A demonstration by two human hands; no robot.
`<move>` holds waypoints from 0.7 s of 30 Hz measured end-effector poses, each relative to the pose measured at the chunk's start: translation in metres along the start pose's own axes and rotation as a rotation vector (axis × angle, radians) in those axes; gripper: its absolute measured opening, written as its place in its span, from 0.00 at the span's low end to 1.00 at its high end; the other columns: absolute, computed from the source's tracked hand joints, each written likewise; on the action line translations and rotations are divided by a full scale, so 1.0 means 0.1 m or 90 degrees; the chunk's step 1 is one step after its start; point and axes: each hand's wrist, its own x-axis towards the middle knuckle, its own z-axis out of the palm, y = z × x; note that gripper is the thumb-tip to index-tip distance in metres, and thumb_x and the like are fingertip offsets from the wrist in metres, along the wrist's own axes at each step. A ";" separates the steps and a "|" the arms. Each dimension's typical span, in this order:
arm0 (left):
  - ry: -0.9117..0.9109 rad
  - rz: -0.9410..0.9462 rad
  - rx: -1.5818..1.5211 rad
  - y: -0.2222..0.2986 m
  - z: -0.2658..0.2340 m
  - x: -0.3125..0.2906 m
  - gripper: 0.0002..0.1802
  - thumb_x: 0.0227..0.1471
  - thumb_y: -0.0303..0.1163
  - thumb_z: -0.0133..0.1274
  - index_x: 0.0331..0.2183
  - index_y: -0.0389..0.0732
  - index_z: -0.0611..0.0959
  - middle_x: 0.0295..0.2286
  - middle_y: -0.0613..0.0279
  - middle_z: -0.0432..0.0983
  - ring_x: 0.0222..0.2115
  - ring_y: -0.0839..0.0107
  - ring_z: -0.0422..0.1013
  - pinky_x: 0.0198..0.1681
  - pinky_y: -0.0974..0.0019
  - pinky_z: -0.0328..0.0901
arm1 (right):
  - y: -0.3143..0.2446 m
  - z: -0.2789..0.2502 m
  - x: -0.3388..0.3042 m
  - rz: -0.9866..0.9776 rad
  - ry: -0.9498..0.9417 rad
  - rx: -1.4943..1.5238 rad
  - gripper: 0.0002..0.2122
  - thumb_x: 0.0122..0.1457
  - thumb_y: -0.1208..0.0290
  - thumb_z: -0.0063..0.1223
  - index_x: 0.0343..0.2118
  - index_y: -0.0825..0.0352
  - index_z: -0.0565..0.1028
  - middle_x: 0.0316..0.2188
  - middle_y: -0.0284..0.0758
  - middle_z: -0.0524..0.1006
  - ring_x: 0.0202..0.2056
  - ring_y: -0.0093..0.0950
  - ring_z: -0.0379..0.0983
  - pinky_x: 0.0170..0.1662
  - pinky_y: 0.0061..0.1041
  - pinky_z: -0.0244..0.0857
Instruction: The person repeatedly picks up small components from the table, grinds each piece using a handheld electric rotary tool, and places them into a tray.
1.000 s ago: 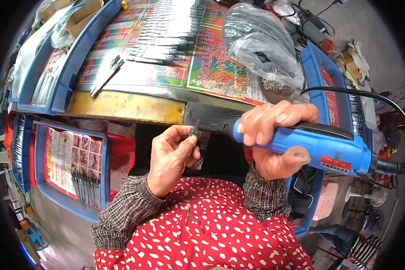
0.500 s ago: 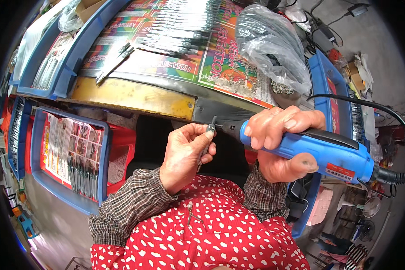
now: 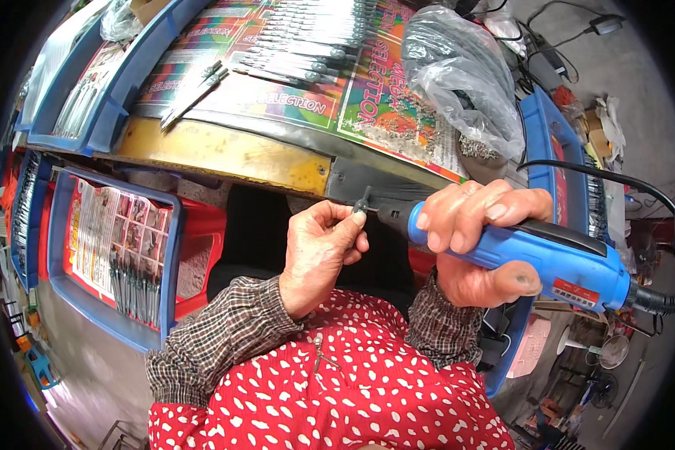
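At the desk's [image 3: 225,154] near edge, the right hand [image 3: 476,240] grips a blue rotary tool [image 3: 547,259]; the left hand [image 3: 319,251] pinches a small metal piece [image 3: 362,204] at its tip.

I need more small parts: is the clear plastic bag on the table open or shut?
Cannot tell: the clear plastic bag lies crumpled on the table; its mouth is not visible.

— What do I have on the bench [image 3: 225,154] up there?

— I see rows of slim metal pieces [image 3: 307,45] on a colourful printed sheet [image 3: 367,105], and a clear plastic bag [image 3: 457,71] beside them.

— And lower left?

— I see a blue tray [image 3: 112,259] lined with printed paper.
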 end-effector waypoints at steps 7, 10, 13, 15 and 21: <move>0.007 -0.006 -0.006 0.01 0.00 -0.01 0.07 0.51 0.26 0.51 0.29 0.31 0.73 0.17 0.62 0.71 0.15 0.81 0.65 0.16 0.81 0.58 | 0.01 0.01 0.00 0.006 -0.004 -0.009 0.26 0.50 0.44 0.50 0.35 0.66 0.63 0.17 0.31 0.66 0.17 0.25 0.65 0.23 0.29 0.64; 0.006 -0.022 0.007 0.01 0.00 -0.02 0.07 0.51 0.26 0.51 0.29 0.32 0.73 0.17 0.63 0.71 0.16 0.82 0.65 0.16 0.81 0.59 | -0.01 0.00 0.00 0.021 -0.007 -0.013 0.26 0.50 0.44 0.50 0.35 0.66 0.63 0.17 0.31 0.66 0.17 0.25 0.65 0.23 0.29 0.64; 0.008 -0.021 0.018 0.00 0.00 -0.02 0.07 0.51 0.27 0.51 0.29 0.32 0.73 0.17 0.64 0.71 0.16 0.82 0.66 0.17 0.81 0.59 | 0.00 0.00 0.00 0.024 -0.011 -0.007 0.26 0.51 0.44 0.49 0.35 0.66 0.63 0.18 0.32 0.66 0.17 0.25 0.65 0.23 0.29 0.64; 0.000 -0.015 0.016 0.00 -0.01 -0.01 0.08 0.51 0.27 0.51 0.29 0.32 0.73 0.17 0.64 0.71 0.17 0.82 0.66 0.17 0.82 0.60 | 0.01 -0.01 0.01 0.028 -0.020 -0.001 0.25 0.51 0.45 0.50 0.35 0.66 0.62 0.18 0.32 0.66 0.17 0.25 0.65 0.23 0.29 0.64; 0.029 -0.034 0.031 0.05 0.03 -0.03 0.08 0.51 0.27 0.51 0.29 0.32 0.73 0.17 0.64 0.71 0.16 0.83 0.66 0.17 0.81 0.60 | 0.04 0.04 0.13 0.059 -0.097 -0.013 0.25 0.50 0.46 0.51 0.34 0.66 0.62 0.18 0.32 0.66 0.17 0.24 0.65 0.23 0.28 0.64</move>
